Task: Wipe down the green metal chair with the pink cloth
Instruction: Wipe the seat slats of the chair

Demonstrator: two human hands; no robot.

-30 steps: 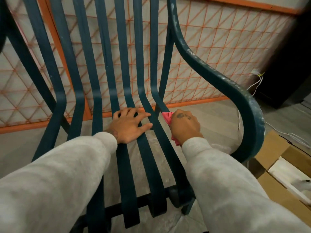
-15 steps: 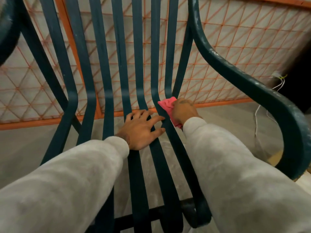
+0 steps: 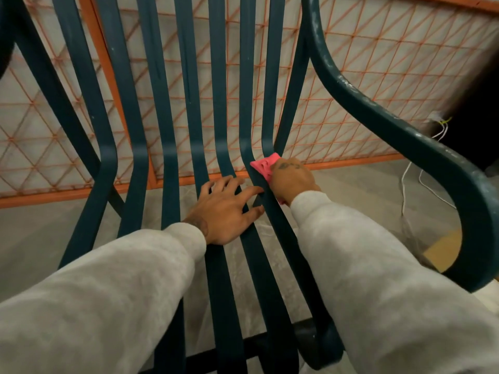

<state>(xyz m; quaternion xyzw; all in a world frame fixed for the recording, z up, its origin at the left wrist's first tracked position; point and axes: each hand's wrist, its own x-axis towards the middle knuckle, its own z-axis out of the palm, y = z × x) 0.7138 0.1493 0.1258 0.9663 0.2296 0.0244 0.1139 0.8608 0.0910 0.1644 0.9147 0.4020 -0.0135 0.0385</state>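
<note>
My right hand [image 3: 293, 182] grasps the soft, light pink cloth [image 3: 266, 164], bunched against a right-side slat of the rigid green metal chair [image 3: 378, 112]. My left hand [image 3: 224, 211] rests flat on the seat slats, fingers released and spread.

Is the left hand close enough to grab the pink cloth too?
Probably yes. The left hand lies flat on the seat slats of the green chair, fingertips just beside the pink cloth, and nothing blocks the way. The right hand grips most of the cloth, though.
</note>
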